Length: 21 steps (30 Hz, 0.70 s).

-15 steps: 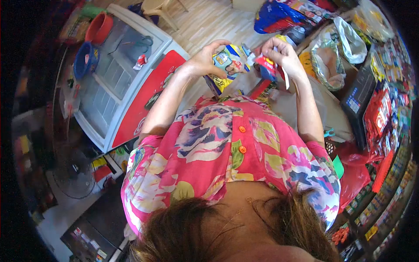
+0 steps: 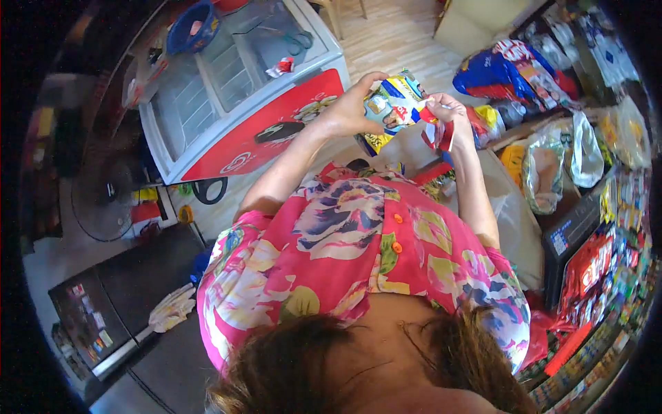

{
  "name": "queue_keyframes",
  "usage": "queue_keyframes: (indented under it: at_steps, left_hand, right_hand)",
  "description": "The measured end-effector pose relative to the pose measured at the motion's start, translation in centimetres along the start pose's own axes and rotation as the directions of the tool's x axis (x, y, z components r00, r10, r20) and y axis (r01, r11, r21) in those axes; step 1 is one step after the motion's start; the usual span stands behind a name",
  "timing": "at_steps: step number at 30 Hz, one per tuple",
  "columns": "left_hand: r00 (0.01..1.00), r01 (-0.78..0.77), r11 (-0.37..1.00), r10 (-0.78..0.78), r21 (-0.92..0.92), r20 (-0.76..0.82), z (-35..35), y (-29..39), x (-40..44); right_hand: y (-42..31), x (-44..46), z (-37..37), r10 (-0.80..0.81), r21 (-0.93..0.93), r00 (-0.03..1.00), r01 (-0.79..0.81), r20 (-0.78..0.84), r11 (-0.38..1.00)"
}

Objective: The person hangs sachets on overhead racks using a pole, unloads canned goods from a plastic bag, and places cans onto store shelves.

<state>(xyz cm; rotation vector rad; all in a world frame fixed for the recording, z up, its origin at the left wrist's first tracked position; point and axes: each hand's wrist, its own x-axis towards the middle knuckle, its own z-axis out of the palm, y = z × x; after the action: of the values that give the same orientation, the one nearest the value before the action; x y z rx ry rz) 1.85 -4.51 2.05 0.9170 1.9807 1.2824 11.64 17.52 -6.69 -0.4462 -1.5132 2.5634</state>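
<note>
In the head view, my left hand (image 2: 348, 110) is closed around the left side of a shiny yellow, blue and white snack packet (image 2: 400, 98), thumb below and fingers above. My right hand (image 2: 448, 112) is at the packet's right end, fingers pinched together. A small red-and-white packet (image 2: 437, 135) hangs from the right fingers and partly hides behind them. Whether those fingers also grip the snack packet's edge is hard to tell.
To the left stands a glass-topped chest freezer (image 2: 207, 103) with a blue basin (image 2: 194, 27) on it. On the right are plastic bags (image 2: 545, 169), a black device (image 2: 576, 238) and shelves of small packets. A large blue bag (image 2: 500, 72) lies farther back.
My right hand has come in against the snack packet's right end, closing the gap between them. The whole view has turned, so the freezer and shelves appear shifted.
</note>
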Motion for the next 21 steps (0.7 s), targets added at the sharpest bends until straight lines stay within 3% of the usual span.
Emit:
queue_keyframes:
  at_steps: [1,2,4,5,6,7,8,13,14,16,18,21]
  left_hand:
    - [0.999,-0.031,0.999,0.032,-0.030,0.018,-0.5,0.3,-0.1]
    - [0.998,-0.067,0.998,0.067,-0.010,0.015,-1.0,0.0,-0.8]
    - [0.988,-0.153,0.988,0.153,0.029,0.004,-2.9,-1.5,-2.2]
    - [0.999,-0.032,0.998,0.034,-0.058,0.029,-1.8,-1.1,-3.2]
    - [1.000,-0.005,0.998,0.004,-0.064,-0.023,-1.5,-0.9,-4.0]
    - [0.997,0.018,0.997,-0.024,-0.072,-0.077,-1.3,-0.7,-4.7]
    - [0.990,0.034,0.996,-0.044,-0.077,-0.133,-1.2,-0.7,-5.1]
    - [0.940,0.142,0.975,-0.187,-0.172,-0.285,0.0,-2.7,-7.9]
    - [0.930,0.114,0.976,-0.171,-0.186,-0.327,-0.4,-3.1,-7.7]
    - [0.903,0.116,0.968,-0.195,-0.220,-0.382,-0.8,-3.8,-9.1]
    - [0.871,0.080,0.988,-0.134,-0.133,-0.473,-1.0,-6.5,-10.9]
    - [0.811,0.179,0.955,-0.279,-0.235,-0.514,1.2,-6.9,-12.9]
  right_hand:
    - [-1.1,1.2,-0.2,-0.029,0.036,0.999,0.028,0.025,0.999]
    - [-2.5,2.1,-0.7,-0.085,0.174,0.992,0.100,-0.091,0.980]
    - [-6.1,4.6,0.6,-0.107,0.225,0.953,0.174,-0.282,0.959]
    - [-4.2,6.6,-2.5,-0.100,0.223,0.969,0.151,-0.225,0.963]
    - [-3.5,9.0,-3.8,-0.129,0.182,0.980,0.156,-0.153,0.971]
    - [-4.0,8.9,-0.5,-0.140,0.065,0.970,0.155,-0.197,0.986]
    - [-4.6,8.3,2.0,-0.080,0.000,0.995,0.080,-0.062,0.997]
    - [2.6,15.4,9.7,-0.132,-0.328,0.991,0.120,-0.014,0.937]
    - [2.6,17.4,11.9,-0.164,-0.418,0.986,0.156,0.017,0.895]
    - [4.1,18.9,15.6,-0.392,-0.621,0.908,0.395,0.151,0.677]
    - [7.3,22.3,18.3,-0.520,-0.703,0.828,0.498,0.212,0.507]
    - [10.9,24.9,20.4,-0.692,-0.778,0.666,0.579,0.279,0.244]
